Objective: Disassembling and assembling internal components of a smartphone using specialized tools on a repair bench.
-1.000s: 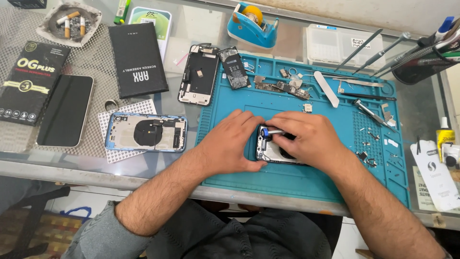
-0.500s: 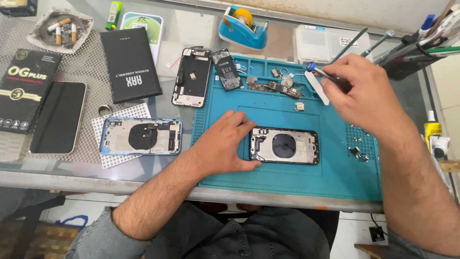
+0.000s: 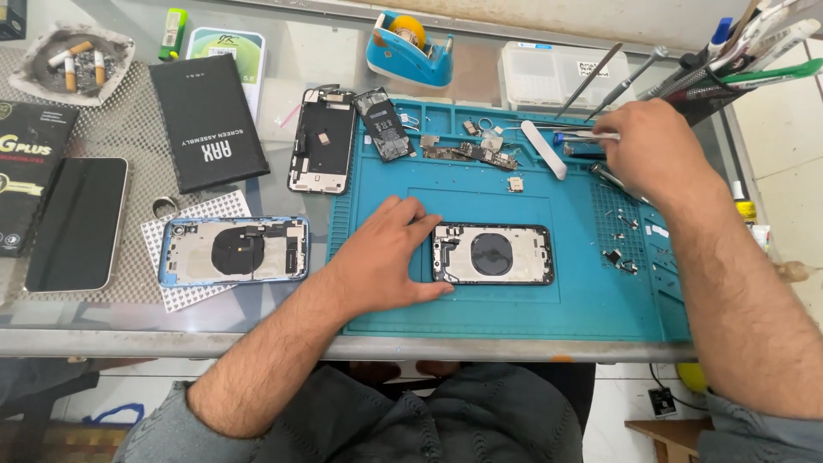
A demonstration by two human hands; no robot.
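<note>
A black phone housing [image 3: 493, 255] lies face-down and opened on the blue work mat [image 3: 514, 313], showing a round coil. My left hand [image 3: 386, 257] rests flat on the mat and holds the housing's left end between the thumb below and the fingers above. My right hand [image 3: 653, 153] is at the mat's upper right. Its fingertips are closed on the end of a thin screwdriver with a blue collar [image 3: 585, 135], low over the mat's tool slots. A white plastic pry tool [image 3: 543, 149] lies just left of it.
A blue phone housing [image 3: 233, 250] sits on a white perforated pad to the left. A screen assembly [image 3: 321, 150], battery [image 3: 386, 124] and circuit board [image 3: 467, 153] lie at the mat's top. Behind are a tape dispenser [image 3: 411, 39], clear box [image 3: 557, 73] and tool holder [image 3: 737, 60]. Small screws [image 3: 619, 249] dot the mat's right side.
My right hand left the black housing and travelled up and right to the mat's tool area with the screwdriver. The housing is now uncovered. My left hand stayed at its left end.
</note>
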